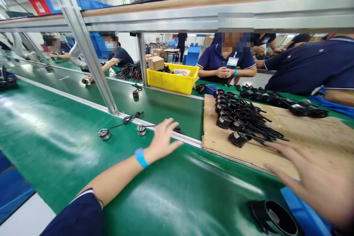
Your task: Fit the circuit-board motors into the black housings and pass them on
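My left hand (163, 141), with a blue wristband (141, 158), reaches over the table's metal edge strip with its fingers spread. Behind it runs the black cable of a small round metal part with a green board (141, 129); whether the fingers touch the cable I cannot tell. A similar round part (104, 134) with a coiled cable lies farther left. My right hand (312, 173), slightly blurred, is stretched out with fingers apart above the cardboard sheet (221, 147). Near its fingertips are cables of several black round housings (239, 137). Below it lies an open black ring-shaped housing (273, 218).
A blue bin (304, 210) sits under my right hand. A yellow crate (171, 81) stands across the green conveyor belt (171, 101). A metal post (83, 40) rises at left, under an overhead shelf (177, 18). Co-workers in dark blue shirts (226, 59) are opposite.
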Available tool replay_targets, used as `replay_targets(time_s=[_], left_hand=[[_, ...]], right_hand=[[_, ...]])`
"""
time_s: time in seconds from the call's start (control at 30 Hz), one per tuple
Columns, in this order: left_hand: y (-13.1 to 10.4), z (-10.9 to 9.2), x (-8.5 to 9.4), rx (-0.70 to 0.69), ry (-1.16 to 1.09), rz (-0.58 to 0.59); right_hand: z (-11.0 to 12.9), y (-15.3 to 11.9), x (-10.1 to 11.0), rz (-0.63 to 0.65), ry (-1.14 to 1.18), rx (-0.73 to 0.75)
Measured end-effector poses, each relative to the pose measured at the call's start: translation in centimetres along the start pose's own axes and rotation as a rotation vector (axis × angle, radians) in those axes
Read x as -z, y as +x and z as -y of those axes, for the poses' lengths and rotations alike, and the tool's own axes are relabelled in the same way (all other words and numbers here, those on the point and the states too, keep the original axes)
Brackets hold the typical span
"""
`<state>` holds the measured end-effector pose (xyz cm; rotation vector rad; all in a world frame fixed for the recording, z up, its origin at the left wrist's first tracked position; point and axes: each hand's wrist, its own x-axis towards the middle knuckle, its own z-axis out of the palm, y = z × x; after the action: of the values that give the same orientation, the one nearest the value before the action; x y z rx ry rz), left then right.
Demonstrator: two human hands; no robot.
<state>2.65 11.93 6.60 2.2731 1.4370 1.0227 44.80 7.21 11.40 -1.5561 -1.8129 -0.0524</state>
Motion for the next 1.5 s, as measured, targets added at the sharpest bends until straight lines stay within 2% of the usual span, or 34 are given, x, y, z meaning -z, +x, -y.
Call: replay_targets(time_s=[0.03, 0.1, 0.2, 0.3, 0.43, 0.5, 0.6, 0.73, 0.9, 1.0, 1.13, 1.23, 1.37, 1.43, 1.5], left_hand=[[-0.1, 2.8, 1.5, 0.084, 0.075, -0.026], [-0.5, 7.6, 4.3, 0.146, 0.096, -0.015], [-1.7, 11.9, 7.0, 0.178, 0.056, 0.084], [-3.2, 13.2, 7.7, 0.179, 0.001, 0.124], [-5.0, 12.9, 7.3, 0.185, -0.071, 0.123], [-5.5, 12.7, 7.0, 0.204, -0.112, 0.138], [-5.9, 12.8, 6.6, 0.237, -0.158, 0.148], [-5.9, 12.8, 6.4, 0.254, -0.22, 0.157], [-5.9, 11.3, 5.7, 0.221, -0.343, 0.245], [-6.2, 9.1, 4.9, 0.189, -0.38, 0.268], [-7.1, 4.6, 4.4, 0.108, -0.394, 0.274], [-8.1, 0.7, 4.8, -0.045, -0.434, 0.268], [-9.6, -3.6, 5.6, -0.309, -0.474, 0.284], [-10.1, -5.2, 5.8, -0.406, -0.485, 0.263], [-10.3, -6.6, 5.6, -0.468, -0.499, 0.23]], right_hand=[[1.8, -1.1, -1.0, 0.105, -0.033, 0.088], [5.2, -2.5, -3.8, 0.285, -0.046, 0.205], [10.1, -2.6, -9.6, 0.496, -0.056, 0.22], [14.5, -0.9, -16.1, 0.523, -0.07, 0.204], [18.8, 1.9, -23.3, 0.468, -0.093, 0.212], [20.2, 3.0, -25.6, 0.441, -0.109, 0.229], [21.4, 4.1, -27.2, 0.419, -0.141, 0.246], [21.4, 4.2, -26.8, 0.392, -0.169, 0.254], [19.8, 1.8, -24.8, 0.438, -0.141, 0.26], [18.8, -0.1, -23.7, 0.451, -0.109, 0.214], [18.7, -2.5, -21.6, 0.401, 0.019, 0.2], [19.3, -4.6, -18.8, 0.364, 0.165, 0.229], [19.4, -8.3, -13.1, 0.371, 0.355, 0.245], [19.1, -10.6, -9.8, 0.429, 0.525, 0.185], [19.1, -12.9, -6.8, 0.493, 0.735, 0.031]])
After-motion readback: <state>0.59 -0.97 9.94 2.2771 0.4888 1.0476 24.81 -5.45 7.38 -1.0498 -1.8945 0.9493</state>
